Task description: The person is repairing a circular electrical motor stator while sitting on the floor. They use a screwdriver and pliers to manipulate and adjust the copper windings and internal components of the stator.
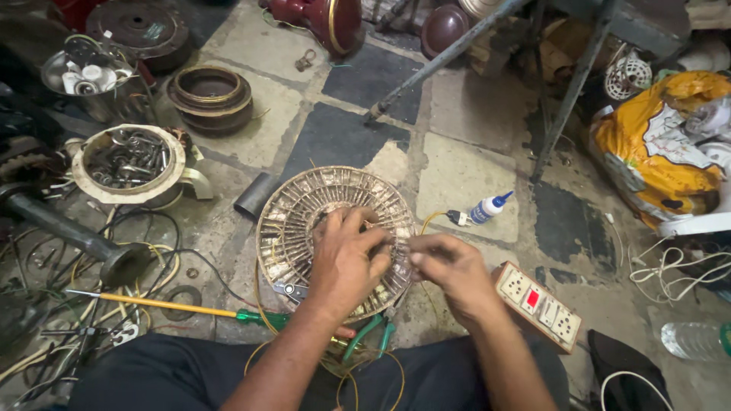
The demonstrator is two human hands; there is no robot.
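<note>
A round slotted metal stator core [304,198] lies flat on the stone floor in front of my knees. My left hand [346,262] rests on top of it, fingers curled over the centre and right side. At the core's right rim, my right hand [449,266] has its fingertips pinched, apparently on a thin wire too fine to make out. A yellow wire [263,316] loops around the core's near edge. Green-handled pliers [373,335] lie under my left wrist.
A long yellow screwdriver [152,303] lies at left. A white glue bottle [487,208] and a switch-and-socket board [539,306] sit at right. Bowls of metal parts [129,160], motor housings [211,97], tangled cables, a metal stand's legs [449,53] and a yellow sack [655,144] crowd the floor.
</note>
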